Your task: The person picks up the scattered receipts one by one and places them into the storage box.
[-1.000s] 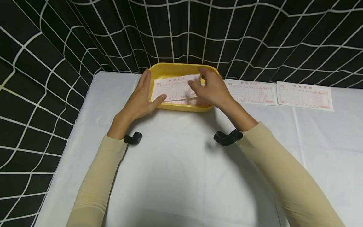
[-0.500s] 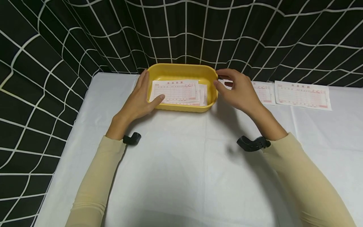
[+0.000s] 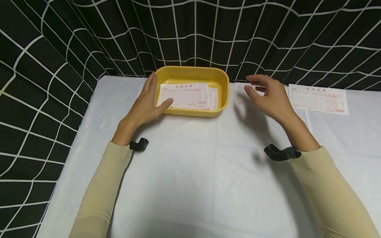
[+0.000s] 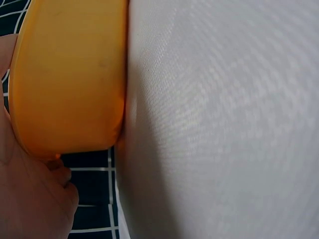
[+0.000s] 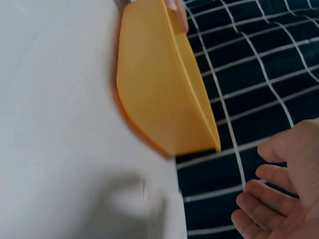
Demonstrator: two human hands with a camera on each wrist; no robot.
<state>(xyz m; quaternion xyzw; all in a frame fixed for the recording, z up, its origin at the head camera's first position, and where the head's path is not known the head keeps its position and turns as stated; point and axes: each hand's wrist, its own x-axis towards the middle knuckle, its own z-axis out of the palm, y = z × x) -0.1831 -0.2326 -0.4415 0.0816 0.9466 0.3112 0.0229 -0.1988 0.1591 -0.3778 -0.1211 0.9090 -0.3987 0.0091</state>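
A yellow plastic basin (image 3: pixel 193 113) stands at the back of the white table, with overlapping receipt slips (image 3: pixel 184 95) printed in red lying flat inside. My left hand (image 3: pixel 143 102) holds the basin's left end, thumb over the front rim and fingers along the outer side. In the left wrist view, that hand (image 4: pixel 30 189) wraps the basin's end (image 4: pixel 70 79). Right of the basin, my right hand (image 3: pixel 271 97) hovers with loosely bent fingers and nothing in them. Below it lies a receipt slip (image 3: pixel 239 96), partly hidden. The right wrist view shows this hand (image 5: pixel 279 189) apart from the basin (image 5: pixel 154 79).
Another receipt slip (image 3: pixel 318 99) lies flat farther right along the table's back edge. A black curtain with a white grid (image 3: pixel 208 33) rises directly behind the basin and slips, and continues down the left side. White cloth (image 3: pixel 190 165) covers the table.
My right hand has left the basin, where it let a receipt slip down onto the others, and has moved right over a slip on the table. My left hand has stayed in place.
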